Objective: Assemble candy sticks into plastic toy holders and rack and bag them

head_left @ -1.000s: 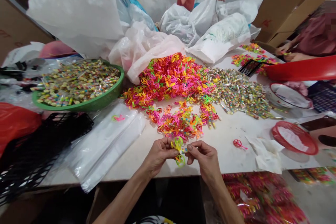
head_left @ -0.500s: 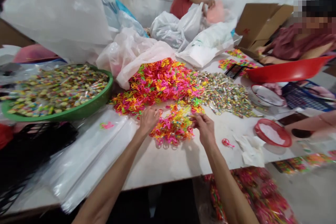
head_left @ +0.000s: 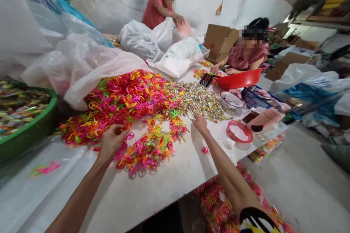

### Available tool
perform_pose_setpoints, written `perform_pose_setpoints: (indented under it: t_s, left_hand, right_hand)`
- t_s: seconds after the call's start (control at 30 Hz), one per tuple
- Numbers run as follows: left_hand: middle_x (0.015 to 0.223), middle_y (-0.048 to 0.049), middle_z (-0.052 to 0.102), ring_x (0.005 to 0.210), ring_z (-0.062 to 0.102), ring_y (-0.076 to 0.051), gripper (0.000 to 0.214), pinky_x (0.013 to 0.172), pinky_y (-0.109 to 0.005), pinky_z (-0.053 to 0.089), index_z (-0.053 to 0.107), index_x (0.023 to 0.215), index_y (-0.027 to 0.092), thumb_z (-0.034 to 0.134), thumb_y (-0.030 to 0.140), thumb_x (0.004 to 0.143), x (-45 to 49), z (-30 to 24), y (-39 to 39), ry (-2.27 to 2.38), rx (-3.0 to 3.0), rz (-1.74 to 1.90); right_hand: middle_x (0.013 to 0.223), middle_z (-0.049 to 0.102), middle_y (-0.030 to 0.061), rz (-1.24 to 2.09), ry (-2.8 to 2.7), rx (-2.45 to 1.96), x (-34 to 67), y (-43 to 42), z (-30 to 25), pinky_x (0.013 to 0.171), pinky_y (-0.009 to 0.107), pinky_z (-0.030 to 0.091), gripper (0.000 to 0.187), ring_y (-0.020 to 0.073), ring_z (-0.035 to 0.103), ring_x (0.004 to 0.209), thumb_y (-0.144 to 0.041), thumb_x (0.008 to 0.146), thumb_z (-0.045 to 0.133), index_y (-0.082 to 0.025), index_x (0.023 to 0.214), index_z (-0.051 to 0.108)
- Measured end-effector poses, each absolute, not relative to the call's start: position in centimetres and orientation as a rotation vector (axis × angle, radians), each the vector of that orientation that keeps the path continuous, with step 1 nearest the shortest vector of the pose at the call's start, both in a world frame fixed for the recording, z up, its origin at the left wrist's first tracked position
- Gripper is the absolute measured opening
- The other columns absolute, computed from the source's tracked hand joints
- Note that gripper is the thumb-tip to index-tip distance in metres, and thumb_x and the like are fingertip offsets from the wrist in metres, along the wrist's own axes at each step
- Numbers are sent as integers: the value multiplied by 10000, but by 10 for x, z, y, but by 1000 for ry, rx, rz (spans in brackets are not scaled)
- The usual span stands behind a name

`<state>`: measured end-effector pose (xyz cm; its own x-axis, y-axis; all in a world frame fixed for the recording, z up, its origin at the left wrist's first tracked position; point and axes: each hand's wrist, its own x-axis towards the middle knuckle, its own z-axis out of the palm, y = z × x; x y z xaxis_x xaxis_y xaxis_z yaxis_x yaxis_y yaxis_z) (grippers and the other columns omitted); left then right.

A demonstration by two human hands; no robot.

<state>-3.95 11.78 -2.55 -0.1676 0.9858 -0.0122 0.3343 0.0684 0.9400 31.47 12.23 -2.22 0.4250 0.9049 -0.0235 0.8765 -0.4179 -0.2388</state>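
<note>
The left hand (head_left: pixel 111 141) curls at the bright rings (head_left: pixel 128 98), at its twelve o'clock; I cannot tell if it holds one. The right hand (head_left: pixel 199 123), fingers open, touches the candy sticks (head_left: pixel 203 100) at one o'clock. A quick grab could scatter them.

**A:** so what are the arms actually doing?

**B:** both bare and stretched forward. the left hand (head_left: pixel 111 142) is nearer the body, back of the hand up, fingers curled in toward the thumb like a loose pinch. the right hand (head_left: pixel 199 123) reaches further out, arm nearly straight, wrist flat.

**A:** is the right one gripping?

**B:** honestly can't tell, its fingertips are tucked out of sight. same for the left really. the hands are well apart tho.
</note>
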Motion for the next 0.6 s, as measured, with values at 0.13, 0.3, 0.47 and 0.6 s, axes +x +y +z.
perform_pose_setpoints:
  t_s: [0.13,0.3,0.47,0.6]
  left_hand:
    - [635,23,618,538,572,-110,418,509,-216,460,543,826,158,744,218,464,-40,-11,88,1255,807,1242]
    - [626,11,651,549,603,-97,393,525,-189,480,548,798,147,754,105,467,-30,-1,46,1070,547,1086]
    - [651,-3,671,525,593,-94,338,477,-188,452,563,803,140,752,125,523,-6,3,15,946,564,965]
    - [681,-13,678,550,597,-104,337,510,-216,463,559,840,142,745,140,559,2,3,3,900,566,941]
  right_hand:
    - [830,642,104,385,-1454,-2297,308,130,-21,666,275,399,195,224,586,845,-76,650,534,-143,801,638]
    - [534,538,-12,746,-1309,-1935,262,84,-8,447,235,372,162,126,500,455,-255,716,533,-152,829,585]
    - [512,588,-31,1529,-871,-1188,190,21,8,462,234,441,236,116,550,437,-237,548,734,-171,702,567]
    - [549,638,-19,1613,-698,-1087,158,0,5,481,217,461,276,118,594,475,-231,541,775,-169,739,592]
